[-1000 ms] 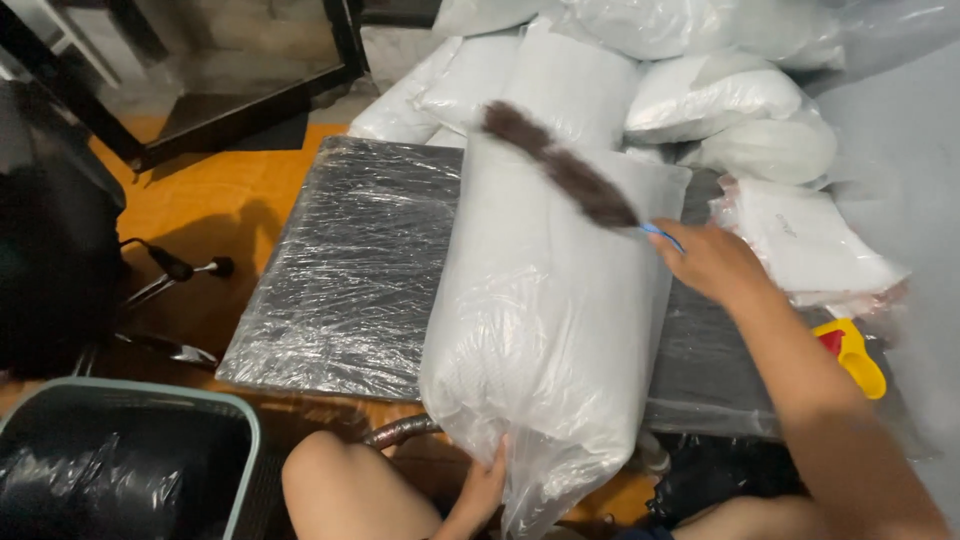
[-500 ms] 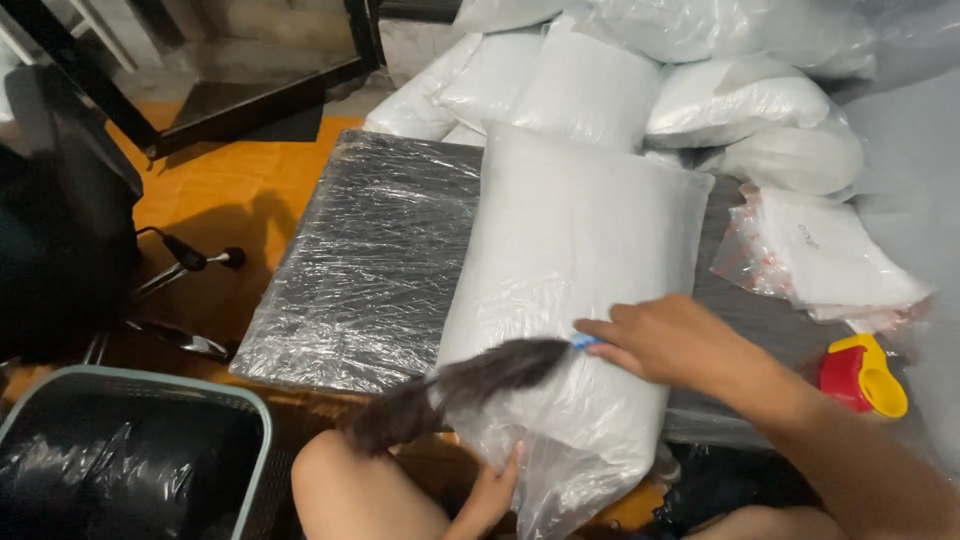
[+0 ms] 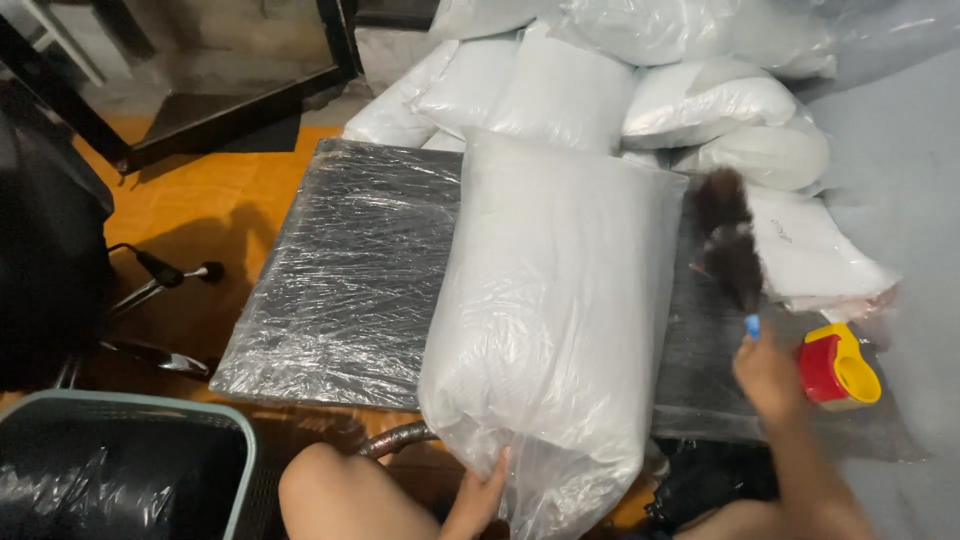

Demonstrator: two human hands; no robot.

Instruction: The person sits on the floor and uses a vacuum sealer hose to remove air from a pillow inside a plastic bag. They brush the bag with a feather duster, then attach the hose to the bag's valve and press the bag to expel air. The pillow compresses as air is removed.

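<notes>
A long white pillow in clear plastic wrap (image 3: 560, 310) lies lengthwise across a low black table covered in cling film (image 3: 350, 270). My left hand (image 3: 482, 495) grips the loose plastic at the pillow's near end, by my knee. My right hand (image 3: 768, 368) is at the pillow's right side, closed on the blue handle of a dark fluffy duster (image 3: 728, 240). The duster head points up and away, above the table's right part, clear of the pillow.
More wrapped white pillows (image 3: 700, 110) are piled behind and to the right of the table. A red and yellow tape dispenser (image 3: 838, 368) sits by my right hand. A bin with a black liner (image 3: 110, 470) stands at the lower left, beside an office chair base (image 3: 150, 290).
My right hand swept the duster from the pillow's top down to its near end, then swung it out to the right side. My left hand kept its hold on the plastic.
</notes>
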